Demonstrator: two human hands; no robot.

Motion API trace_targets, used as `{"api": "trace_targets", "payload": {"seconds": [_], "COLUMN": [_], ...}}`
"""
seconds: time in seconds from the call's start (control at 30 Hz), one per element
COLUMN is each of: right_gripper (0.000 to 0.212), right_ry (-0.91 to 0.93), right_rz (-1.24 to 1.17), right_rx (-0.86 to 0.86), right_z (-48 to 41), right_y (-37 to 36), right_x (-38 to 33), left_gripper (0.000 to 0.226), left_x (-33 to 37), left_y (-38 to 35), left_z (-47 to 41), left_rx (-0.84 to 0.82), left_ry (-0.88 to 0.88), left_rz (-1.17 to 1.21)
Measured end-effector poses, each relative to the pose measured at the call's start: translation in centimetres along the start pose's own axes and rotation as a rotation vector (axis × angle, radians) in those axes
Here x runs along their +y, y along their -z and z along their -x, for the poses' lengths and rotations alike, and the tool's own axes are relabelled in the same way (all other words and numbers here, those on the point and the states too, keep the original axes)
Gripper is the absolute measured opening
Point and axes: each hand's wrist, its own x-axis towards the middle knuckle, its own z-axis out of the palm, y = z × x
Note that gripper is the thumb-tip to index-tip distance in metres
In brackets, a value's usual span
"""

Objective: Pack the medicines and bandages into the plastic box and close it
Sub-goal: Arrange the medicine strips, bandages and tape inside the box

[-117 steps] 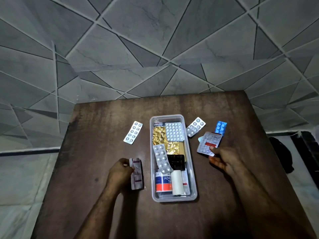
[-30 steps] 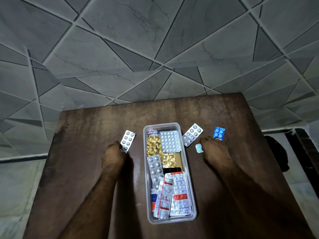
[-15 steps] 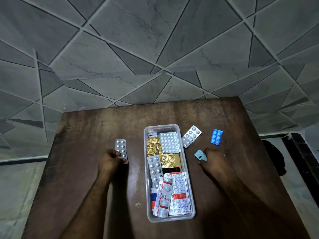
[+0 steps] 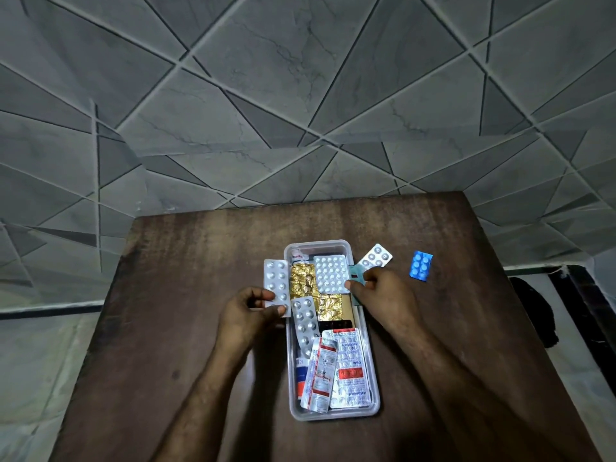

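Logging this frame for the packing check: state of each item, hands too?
Box: open, partly packed, no lid visible.
Left hand: holding silver strip at box's left rim.
Right hand: holding teal packet over box.
White strip: on table, unpacked.
Blue strip: on table, unpacked.

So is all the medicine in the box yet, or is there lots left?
Most is packed: the plastic box already holds gold, silver and printed strips. In hand now: the left hand holds a silver blister strip at the box's left edge, and the right hand holds a small teal packet over it. Left: a silver strip and a blue strip on the table, then closing; no lid is visible.
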Motion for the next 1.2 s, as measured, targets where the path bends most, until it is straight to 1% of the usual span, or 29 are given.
{"api": "trace_targets", "payload": {"seconds": [0.07,0.17,0.27,0.4,0.5,0.63,0.7,0.8,0.97,1.07,1.1,1.2], "right_gripper": [0.035,0.041,0.043,0.042,0.043,0.039,0.034,0.025,0.019,0.013,0.016,0.036], "right_ry": [0.017,0.063,0.105,0.150,0.174,0.190,0.145,0.046,-0.068,-0.083,-0.085,-0.141], "right_rz": [0.038,0.155,0.253,0.343,0.378,0.323,0.244,0.144,0.113,0.147,0.176,0.268], "right_rx": [-0.021,-0.027,-0.046,-0.042,-0.042,-0.039,-0.039,0.007,0.083,0.102,0.102,0.096], "right_z": [0.3,0.8,1.3,1.8,2.0,1.5,0.9,-0.7,-4.2,-5.8,-6.3,-7.5], "right_y": [-0.6,-1.7,-2.4,-3.0,-3.3,-2.9,-2.3,-1.1,0.5,1.2,1.5,2.1], "right_x": [-0.7,-1.5,-2.0,-2.2,-2.1,-1.9,-1.5,-0.5,3.1,5.6,6.3,7.6], "left_gripper": [0.027,0.026,0.027,0.028,0.035,0.045,0.046,0.040,0.032,0.029,0.028,0.029], "left_x": [-0.6,-1.1,-1.1,-1.0,-1.0,-0.6,-0.5,-0.4,0.1,0.3,0.4,0.5], "left_y": [-1.0,-2.2,-3.1,-3.7,-3.9,-4.1,-4.1,-4.2,-4.5,-5.0,-5.2,-5.7], "left_z": [0.4,0.9,1.5,1.9,1.9,2.1,2.1,1.8,1.1,0.4,0.1,-0.6], "left_rx": [-0.011,0.025,0.027,0.024,0.015,-0.025,-0.008,0.036,0.066,0.054,0.050,0.062], "left_ry": [-0.039,-0.092,-0.167,-0.222,-0.240,-0.315,-0.334,-0.332,-0.344,-0.352,-0.357,-0.360], "left_rz": [-0.111,-0.295,-0.403,-0.580,-0.728,-0.887,-0.887,-0.826,-0.739,-0.740,-0.744,-0.754]}}
